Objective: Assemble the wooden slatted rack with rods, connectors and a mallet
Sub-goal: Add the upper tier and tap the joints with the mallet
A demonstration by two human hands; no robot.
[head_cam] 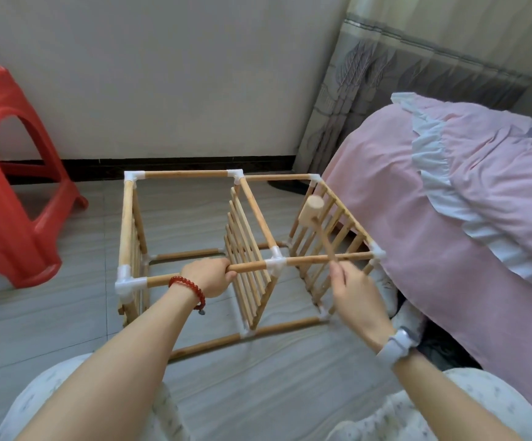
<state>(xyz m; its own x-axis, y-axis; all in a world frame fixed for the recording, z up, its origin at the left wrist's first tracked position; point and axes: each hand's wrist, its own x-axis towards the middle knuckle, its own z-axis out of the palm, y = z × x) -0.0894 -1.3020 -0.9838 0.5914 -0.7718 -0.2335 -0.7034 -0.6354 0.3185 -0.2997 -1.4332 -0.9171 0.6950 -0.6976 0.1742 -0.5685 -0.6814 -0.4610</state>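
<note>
Head view: left hand (209,276) fingers around rack (252,249) rod, right hand (352,289) pinching mallet (314,210); stool (13,173) left.

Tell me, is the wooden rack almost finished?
Nearly, it seems. The rack already stands on the floor as a box: three slatted panels are joined by rods and white connectors. Right now the left hand grips the near top rod, and the right hand holds the mallet raised above it. Probably left: tapping the joints tight. I can't tell which are loose.

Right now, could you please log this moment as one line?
left hand grips front wooden rod | right hand holds raised wooden mallet
</note>
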